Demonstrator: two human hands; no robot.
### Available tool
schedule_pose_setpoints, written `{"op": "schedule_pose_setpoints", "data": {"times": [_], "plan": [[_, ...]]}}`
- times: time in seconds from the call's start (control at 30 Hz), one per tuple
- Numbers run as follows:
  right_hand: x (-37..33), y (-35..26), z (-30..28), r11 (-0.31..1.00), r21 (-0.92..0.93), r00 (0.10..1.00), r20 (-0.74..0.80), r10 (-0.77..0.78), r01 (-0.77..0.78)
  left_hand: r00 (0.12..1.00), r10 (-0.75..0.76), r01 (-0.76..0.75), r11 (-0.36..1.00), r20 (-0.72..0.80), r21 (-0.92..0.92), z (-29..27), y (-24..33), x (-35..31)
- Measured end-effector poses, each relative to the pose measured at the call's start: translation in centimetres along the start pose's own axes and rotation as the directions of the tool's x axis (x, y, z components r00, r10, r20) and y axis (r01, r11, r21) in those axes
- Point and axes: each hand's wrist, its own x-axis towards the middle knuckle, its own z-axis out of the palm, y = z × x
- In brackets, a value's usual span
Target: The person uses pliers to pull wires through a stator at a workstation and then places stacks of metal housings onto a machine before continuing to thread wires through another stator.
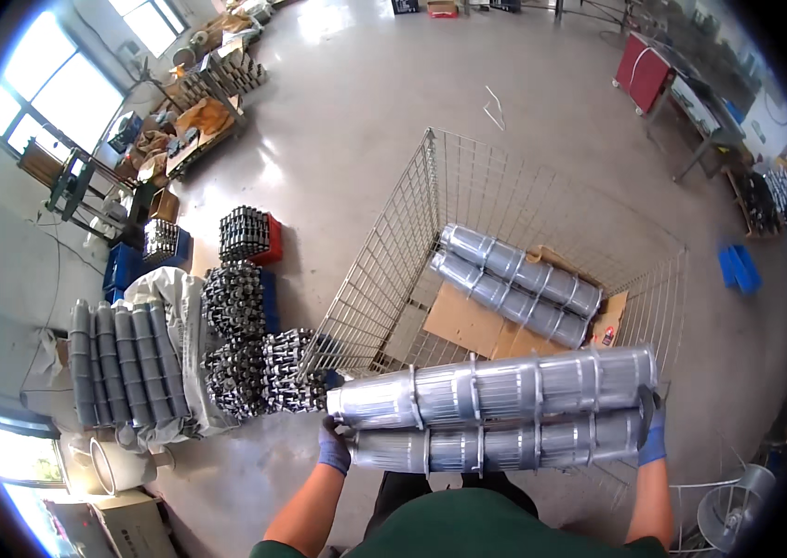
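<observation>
Two long grey ribbed tubes wrapped in clear film, an upper one (496,386) and a lower one (505,449), lie side by side across my front. My left hand (334,448), in a blue and dark glove, grips their left ends. At the right ends my right hand (652,432), gloved alike, is closed around them; some fingers are hidden. Just beyond the tubes stands a wire mesh cage (366,260). Inside it, two similar wrapped tubes (519,284) rest on flattened cardboard (460,318).
Grey ribbed tubes (128,363) lie piled at the left, beside stacks of dark metal parts (235,298). A white bucket (119,465) and a cardboard box (138,525) stand lower left. Blue bins (740,268) sit on the right floor, and a metal-framed stand (738,507) is lower right.
</observation>
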Motion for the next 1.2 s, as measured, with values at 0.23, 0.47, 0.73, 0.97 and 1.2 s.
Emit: {"op": "schedule_pose_setpoints", "data": {"times": [0.23, 0.47, 0.73, 0.97, 1.2], "plan": [[-1.8, -0.6, 10.9, 0.999, -0.027, 0.952, 0.306, -0.027, 0.037, 0.982, 0.121, -0.165, 0.923, -0.146, -0.347, -20.6, -2.4, -6.3], [-17.7, -5.4, 30.2, 0.973, 0.014, 0.715, 0.676, -0.178, 0.229, 0.909, 0.012, -0.266, 0.786, -0.417, -0.558, -42.3, -9.1, -13.6], [-43.3, -6.5, 51.4, 0.907, -0.036, 0.358, 0.925, -0.129, 0.42, 0.834, -0.072, -0.471, 0.426, -0.548, -0.773, -63.1, -12.8, -23.1], [-70.7, -5.3, 68.1, 0.845, 0.106, -0.01, 0.993, -0.118, 0.524, 0.572, -0.204, -0.779, 0.169, -0.794, -0.604, -82.1, -5.9, -35.9], [-90.1, -1.0, 85.3, 0.147, 0.691, -0.626, 0.71, -0.322, 0.708, 0.399, -0.298, -0.909, -0.002, -0.868, -0.417, -95.6, 2.8, -43.9]]}}
